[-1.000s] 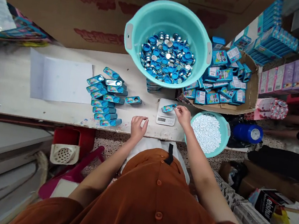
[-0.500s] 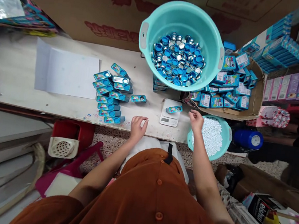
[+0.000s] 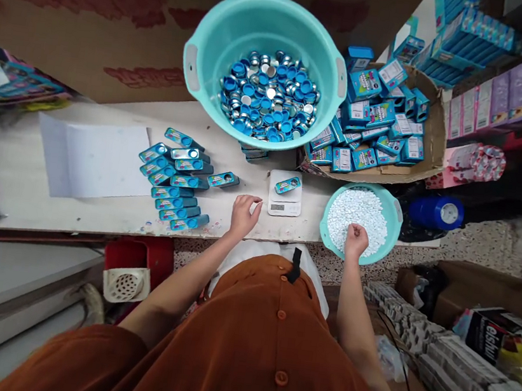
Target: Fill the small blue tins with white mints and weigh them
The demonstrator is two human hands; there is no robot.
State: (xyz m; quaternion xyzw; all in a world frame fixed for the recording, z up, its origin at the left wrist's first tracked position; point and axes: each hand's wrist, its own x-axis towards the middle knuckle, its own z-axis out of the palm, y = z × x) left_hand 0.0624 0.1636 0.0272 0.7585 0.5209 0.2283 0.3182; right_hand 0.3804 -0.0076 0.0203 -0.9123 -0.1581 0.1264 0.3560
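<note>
My left hand [image 3: 245,216] hovers by the table's front edge, just left of the white kitchen scale [image 3: 285,193]. Its fingers are loosely bent, with thumb and fingertips apart and nothing between them. On the scale lies a blue tin [image 3: 287,185] with a dark opening at one end. My right hand [image 3: 356,239] is over the small teal basin [image 3: 395,229] of white tablets [image 3: 355,213], fingers drawn together; whatever they hold is hidden. Another blue tin [image 3: 223,179] with an opening stands left of the scale, beside a cluster of several similar tins [image 3: 172,192].
A large teal tub [image 3: 209,35] of blue and silver caps [image 3: 268,103] stands at the back. Right of it is a cardboard box [image 3: 432,157] full of blue tins. White paper [image 3: 106,162] lies on the left, and a blue roll [image 3: 434,212] on the right.
My right hand has moved from beside the scale to over the tablets, its fingers now closed. My left hand has come nearer the scale. The camera view has turned slightly.
</note>
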